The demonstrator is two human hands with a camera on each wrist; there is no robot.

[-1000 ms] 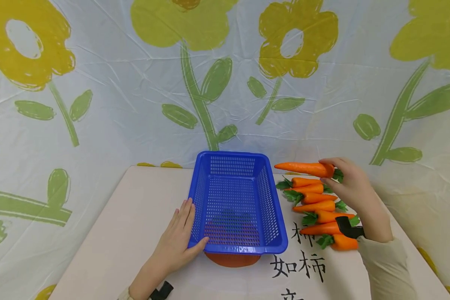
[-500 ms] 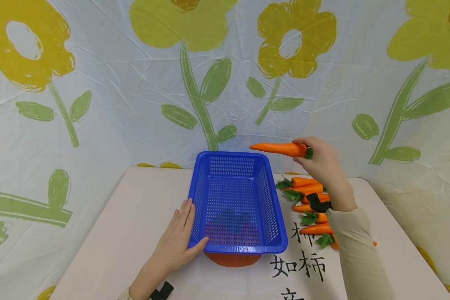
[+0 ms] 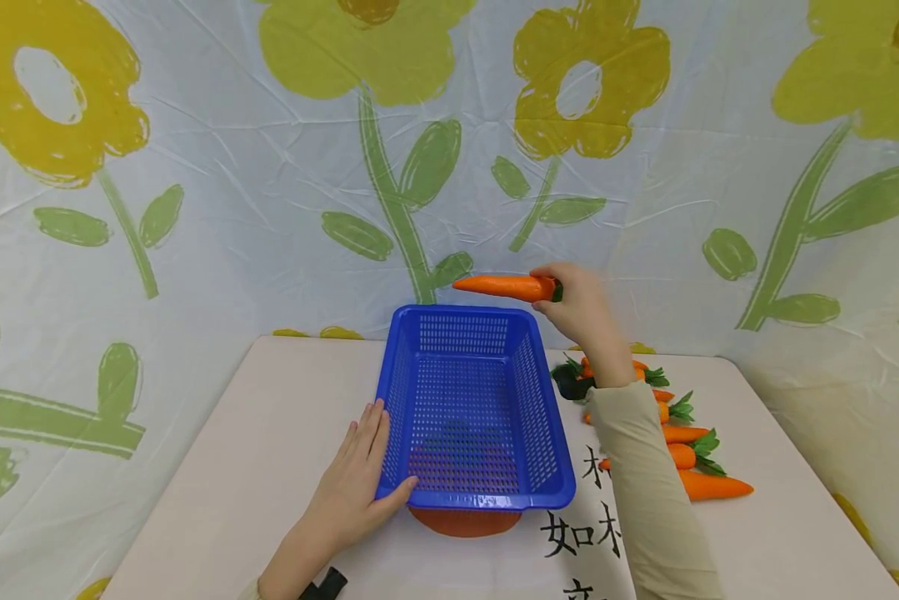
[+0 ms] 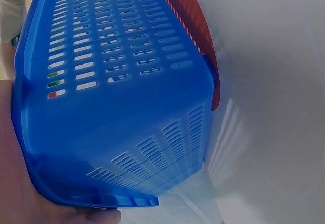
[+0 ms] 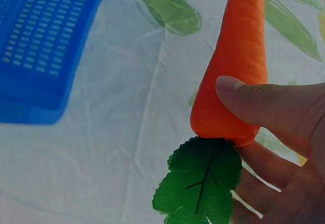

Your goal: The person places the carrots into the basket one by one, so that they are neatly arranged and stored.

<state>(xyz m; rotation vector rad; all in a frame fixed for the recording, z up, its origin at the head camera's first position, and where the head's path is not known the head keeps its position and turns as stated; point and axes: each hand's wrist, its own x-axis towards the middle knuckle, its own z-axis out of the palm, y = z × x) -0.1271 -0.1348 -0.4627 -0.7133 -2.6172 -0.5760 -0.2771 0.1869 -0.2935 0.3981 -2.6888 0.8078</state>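
Note:
My right hand (image 3: pixel 572 302) pinches a carrot (image 3: pixel 505 287) by its thick end, above the far right edge of the blue basket. In the right wrist view the thumb lies across the orange carrot (image 5: pixel 236 56), and its green leaf (image 5: pixel 203 181) hangs below. The blue plastic basket (image 3: pixel 550 400) stands on the table, and nothing lies inside it. My left hand (image 3: pixel 355 479) rests on the basket's left rim with fingers straight and thumb at the near corner. The left wrist view shows the slotted wall of the basket (image 4: pixel 101 127) close up.
Several carrots (image 3: pixel 715 485) with green leaves lie in a column right of the basket, partly hidden by my right sleeve (image 3: pixel 651 492). The pale table (image 3: pixel 269 417) bears black characters (image 3: pixel 569 533) and an orange-brown patch under the basket. A flowered cloth (image 3: pixel 254 167) hangs behind.
My right hand has carried the carrot left and up, from above the carrot column to the basket's far right edge. The left hand and the basket stay in place.

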